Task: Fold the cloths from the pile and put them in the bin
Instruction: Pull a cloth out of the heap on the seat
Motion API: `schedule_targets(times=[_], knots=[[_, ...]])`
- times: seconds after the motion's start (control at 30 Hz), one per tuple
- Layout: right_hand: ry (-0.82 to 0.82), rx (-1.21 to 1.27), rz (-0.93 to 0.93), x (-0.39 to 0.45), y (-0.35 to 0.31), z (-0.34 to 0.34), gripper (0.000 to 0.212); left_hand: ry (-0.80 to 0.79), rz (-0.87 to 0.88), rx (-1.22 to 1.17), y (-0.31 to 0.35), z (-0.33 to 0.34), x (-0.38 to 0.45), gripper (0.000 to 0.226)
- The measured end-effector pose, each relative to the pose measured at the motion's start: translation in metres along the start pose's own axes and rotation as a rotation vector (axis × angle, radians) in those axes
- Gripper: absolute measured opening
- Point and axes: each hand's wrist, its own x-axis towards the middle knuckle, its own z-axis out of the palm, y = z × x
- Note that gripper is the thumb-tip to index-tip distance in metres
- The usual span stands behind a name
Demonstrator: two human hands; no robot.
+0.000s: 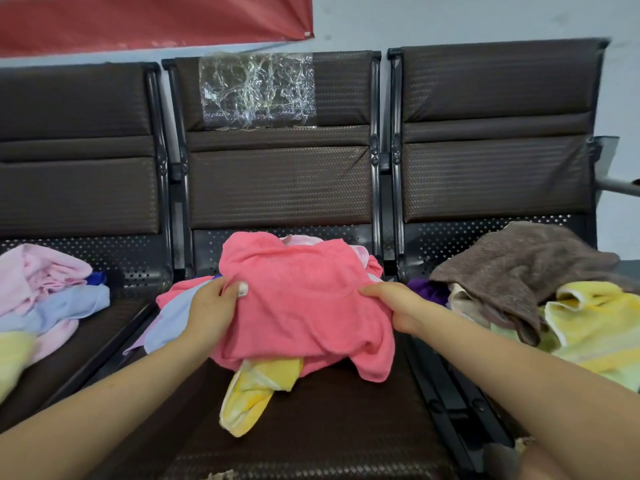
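Between both hands [301,306], crumpled pink terry cloth [304,306].

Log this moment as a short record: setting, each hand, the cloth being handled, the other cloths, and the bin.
setting: row of dark padded seats
left hand: grips the left edge of the pink cloth
right hand: grips its right edge
pink cloth: crumpled, not yet folded, atop the middle-seat pile
yellow cloth: sticks out from under it
left seat: pink and blue cloths
right seat: brown cloth over yellow ones
bin: not in view
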Motion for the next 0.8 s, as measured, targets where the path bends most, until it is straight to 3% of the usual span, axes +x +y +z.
schedule_targets(times=[0.1,0.23,0.33,0.4,0.5,0.57,0.63,0.7,0.8], knots=[[-0.066,-0.123,0.037,-0.015,-0.009,0.003,0.027,-0.007,-0.204,-0.343,0.010,-0.006,-0.007,0.020],[-0.169,-0.344,0.011,-0.045,-0.009,0.003,0.020,-0.146,-0.082,-0.208,0.011,-0.028,-0.043,0.016],[-0.339,-0.483,0.033,-0.076,0.007,-0.005,0.007,-0.282,-0.198,-0.169,-0.003,-0.046,-0.082,0.012],[-0.441,-0.591,0.077,-0.096,0.024,-0.012,0.015,-0.402,-0.285,-0.173,-0.016,-0.056,-0.108,0.009],[-0.549,-0.749,0.114,-0.114,0.039,-0.022,0.019,-0.500,-0.218,-0.065,-0.026,-0.065,-0.135,0.013],[-0.532,-0.784,0.031,-0.119,0.031,-0.024,0.011,-0.448,-0.022,0.139,-0.025,-0.071,-0.133,0.025],[-0.482,-0.738,-0.097,-0.117,0.014,-0.026,0.018,-0.337,0.135,0.252,-0.016,-0.075,-0.119,0.032],[-0.445,-0.586,-0.159,-0.109,-0.003,-0.026,0.030,-0.222,0.197,0.283,-0.011,-0.074,-0.098,0.022],[-0.305,-0.449,-0.278,-0.089,-0.020,-0.021,0.022,-0.094,0.231,0.307,-0.004,-0.065,-0.060,0.024]])
